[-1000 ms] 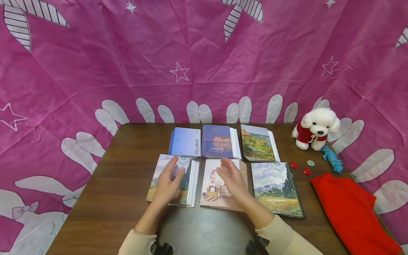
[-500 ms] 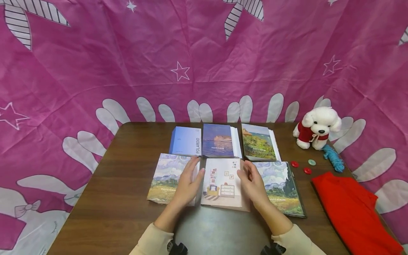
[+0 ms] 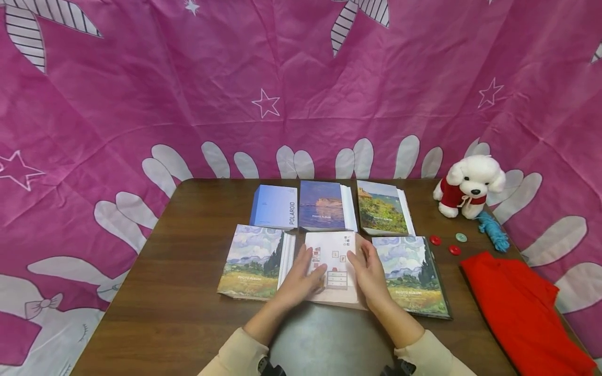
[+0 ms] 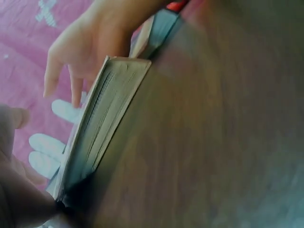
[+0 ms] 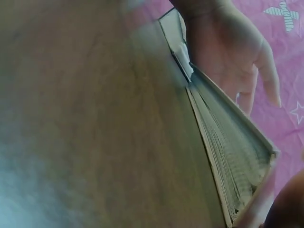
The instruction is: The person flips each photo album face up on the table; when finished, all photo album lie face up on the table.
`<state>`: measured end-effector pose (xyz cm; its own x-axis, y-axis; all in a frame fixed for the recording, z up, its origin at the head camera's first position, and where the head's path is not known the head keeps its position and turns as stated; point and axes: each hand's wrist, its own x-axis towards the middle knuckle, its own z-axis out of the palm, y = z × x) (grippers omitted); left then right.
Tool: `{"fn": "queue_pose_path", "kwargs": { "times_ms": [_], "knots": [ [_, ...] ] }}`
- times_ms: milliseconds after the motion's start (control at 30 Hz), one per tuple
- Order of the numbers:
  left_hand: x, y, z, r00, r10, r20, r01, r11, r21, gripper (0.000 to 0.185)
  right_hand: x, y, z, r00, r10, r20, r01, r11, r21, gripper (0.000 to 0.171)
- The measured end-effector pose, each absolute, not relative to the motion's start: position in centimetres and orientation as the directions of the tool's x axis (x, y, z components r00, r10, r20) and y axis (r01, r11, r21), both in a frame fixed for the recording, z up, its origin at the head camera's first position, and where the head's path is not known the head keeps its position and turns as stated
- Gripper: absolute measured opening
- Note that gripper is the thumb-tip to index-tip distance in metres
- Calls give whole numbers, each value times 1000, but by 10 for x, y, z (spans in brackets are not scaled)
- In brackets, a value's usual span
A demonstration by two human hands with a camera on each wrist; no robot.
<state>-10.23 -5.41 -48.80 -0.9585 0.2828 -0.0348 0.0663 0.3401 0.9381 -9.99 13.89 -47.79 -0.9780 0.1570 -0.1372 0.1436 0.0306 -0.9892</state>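
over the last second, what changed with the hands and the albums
Both hands closed in on the white photo album with the room drawing. The left hand slid right off the landscape-cover album onto the white album's left edge; the right hand took its right edge, and the near edge now sits lifted off the brown wooden table. The other albums, white plush dog and red cloth stayed put.

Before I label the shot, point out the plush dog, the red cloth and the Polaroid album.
plush dog (image 3: 470,184), head view, face.
red cloth (image 3: 522,308), head view, middle.
Polaroid album (image 3: 275,206), head view, cover.
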Motion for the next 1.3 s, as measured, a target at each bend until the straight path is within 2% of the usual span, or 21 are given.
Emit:
{"fn": "queue_pose_path", "kwargs": {
  "times_ms": [167, 400, 600, 767, 933, 1133, 1300],
  "knots": [
    [-99, -45, -490, -944, 327, -45, 44, 261, 964, 82, -104, 140, -472, -967, 181, -181, 168, -85, -982, 62],
    [-101, -31, -490, -950, 307, -51, 34, 267, 963, 83, -111, 146, -460, -962, 223, -160, 126, -159, -979, 39],
    [-105, -22, -491, -943, 326, -68, 9, 230, 973, 80, -123, 159, -450, -955, 262, -138, 70, -253, -965, 42],
    [-110, -16, -483, -906, 421, -49, 1, 119, 993, 76, -130, 161, -437, -975, 211, -70, 6, -289, -957, 47],
    [-114, -18, -476, -887, 462, -4, -8, -8, 1000, 74, -131, 155, -435, -987, 155, -50, 7, -269, -963, 42],
    [-116, -29, -467, -917, 398, 27, -25, -125, 992, 70, -131, 147, -445, -996, 85, -25, 4, -239, -971, 43],
    [-117, -44, -457, -942, 297, 154, 126, -110, 986, 67, -133, 140, -453, -997, 42, -69, 60, -174, -983, 45]
  ]
}}
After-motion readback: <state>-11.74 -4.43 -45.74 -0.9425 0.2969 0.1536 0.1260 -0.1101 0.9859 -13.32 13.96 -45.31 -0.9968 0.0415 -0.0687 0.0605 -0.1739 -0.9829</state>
